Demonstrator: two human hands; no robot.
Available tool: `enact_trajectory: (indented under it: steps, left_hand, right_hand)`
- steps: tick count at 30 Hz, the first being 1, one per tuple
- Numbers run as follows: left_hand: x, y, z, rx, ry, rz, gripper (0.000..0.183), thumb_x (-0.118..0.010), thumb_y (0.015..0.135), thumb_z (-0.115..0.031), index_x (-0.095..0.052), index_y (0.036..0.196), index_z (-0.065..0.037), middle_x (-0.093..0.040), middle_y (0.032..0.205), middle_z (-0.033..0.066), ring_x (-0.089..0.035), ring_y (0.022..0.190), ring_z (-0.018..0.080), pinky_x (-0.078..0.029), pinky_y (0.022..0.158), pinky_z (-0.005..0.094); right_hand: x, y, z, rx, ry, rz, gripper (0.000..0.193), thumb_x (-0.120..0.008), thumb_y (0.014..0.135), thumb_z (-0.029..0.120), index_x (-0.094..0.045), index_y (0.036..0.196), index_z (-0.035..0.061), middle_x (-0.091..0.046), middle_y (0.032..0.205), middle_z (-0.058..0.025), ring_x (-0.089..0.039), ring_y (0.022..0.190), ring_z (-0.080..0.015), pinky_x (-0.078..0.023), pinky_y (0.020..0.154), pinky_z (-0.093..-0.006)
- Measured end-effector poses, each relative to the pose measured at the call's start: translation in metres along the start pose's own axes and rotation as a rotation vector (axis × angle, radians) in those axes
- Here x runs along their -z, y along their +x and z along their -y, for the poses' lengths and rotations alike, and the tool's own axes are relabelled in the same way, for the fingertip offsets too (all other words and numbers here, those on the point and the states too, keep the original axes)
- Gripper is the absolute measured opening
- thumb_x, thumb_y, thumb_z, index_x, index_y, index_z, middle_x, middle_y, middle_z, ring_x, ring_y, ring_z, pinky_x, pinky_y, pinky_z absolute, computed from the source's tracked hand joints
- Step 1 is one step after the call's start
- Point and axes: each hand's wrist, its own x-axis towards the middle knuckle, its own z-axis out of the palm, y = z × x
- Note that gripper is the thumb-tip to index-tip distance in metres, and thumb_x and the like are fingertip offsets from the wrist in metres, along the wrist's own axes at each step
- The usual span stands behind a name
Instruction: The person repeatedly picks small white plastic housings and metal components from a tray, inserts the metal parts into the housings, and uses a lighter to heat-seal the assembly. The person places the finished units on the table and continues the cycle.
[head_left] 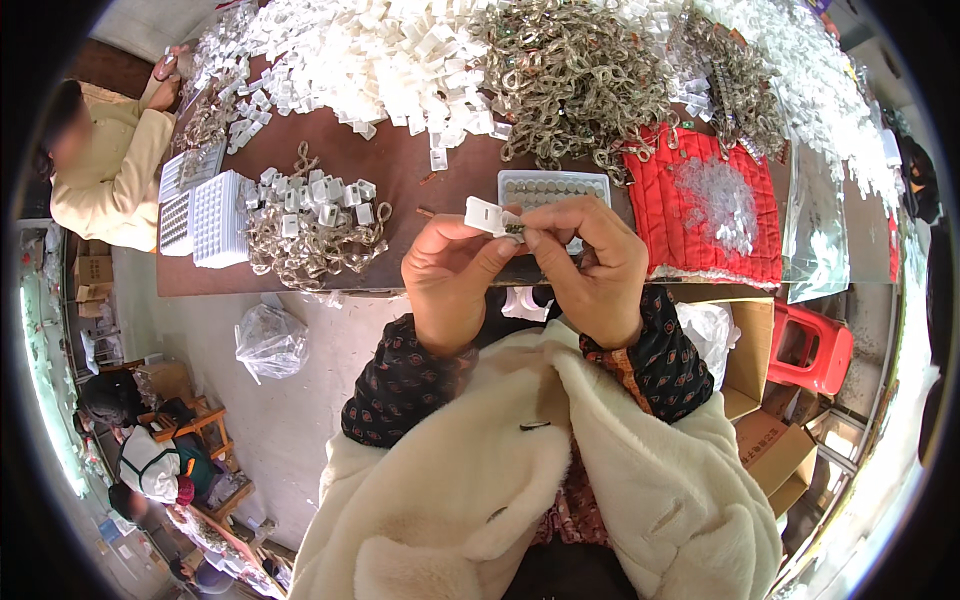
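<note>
White plastic clip (484,213), pinched in the left hand (447,275) just below the small grey tray (553,187), seemingly meets a metal piece (513,230) gripped by the right hand (592,268), so fitting looks underway, and pressing them together needs careful alignment.

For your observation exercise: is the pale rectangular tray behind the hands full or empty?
Mostly full: the pale rectangular tray shows rows of small pieces; hands hide its front.

Bare counter (400,170) lies open ahead of the hands (520,265), between the small chain pile (310,235) on the left and the red cushion (705,205) on the right; heaped white clips (370,50) and chains (570,70) block the far side.
</note>
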Motion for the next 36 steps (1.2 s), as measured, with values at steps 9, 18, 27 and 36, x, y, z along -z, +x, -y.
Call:
enact_trajectory:
  steps: [9,18,27,36]
  left_hand:
    - [0.008,-0.001,0.002,-0.146,-0.006,0.061,0.027,-0.065,0.087,0.016,-0.06,0.108,-0.001,-0.069,0.113,0.0185,-0.068,0.103,0.0236,-0.057,0.092,0.038]
    - [0.014,-0.002,-0.004,-0.226,0.24,0.07,0.025,-0.069,0.085,0.014,-0.061,0.104,0.001,-0.07,0.101,0.0131,-0.069,0.094,0.0187,-0.058,0.085,0.0328]
    - [0.007,-0.001,0.007,-0.204,0.052,-0.036,0.024,-0.066,0.088,0.013,-0.06,0.107,0.0,-0.07,0.102,0.0123,-0.068,0.093,0.017,-0.057,0.084,0.0319]
    - [-0.001,-0.014,0.01,-0.084,-0.001,-0.185,0.018,-0.062,0.092,0.009,-0.061,0.109,0.001,-0.071,0.107,0.0181,-0.069,0.104,0.0241,-0.055,0.091,0.0342]
  right_hand:
    - [0.004,-0.002,0.002,-0.305,0.359,0.187,0.015,-0.066,0.09,-0.008,-0.069,0.104,-0.0037,-0.068,0.101,-0.0068,-0.066,0.092,-0.0107,-0.053,0.082,-0.0235]
    - [0.023,0.014,0.014,-0.482,0.348,0.354,0.015,-0.071,0.087,-0.006,-0.072,0.102,-0.0017,-0.07,0.096,-0.006,-0.066,0.09,-0.0117,-0.053,0.079,-0.0247]
    - [-0.006,-0.001,-0.002,0.033,0.075,0.137,0.019,-0.073,0.082,-0.008,-0.071,0.099,-0.0002,-0.069,0.088,-0.0105,-0.067,0.079,-0.0193,-0.053,0.069,-0.0278]
    - [-0.013,-0.013,-0.006,0.075,-0.124,0.081,0.022,-0.071,0.083,-0.006,-0.07,0.103,0.0014,-0.07,0.093,-0.012,-0.07,0.078,-0.0229,-0.056,0.066,-0.0311]
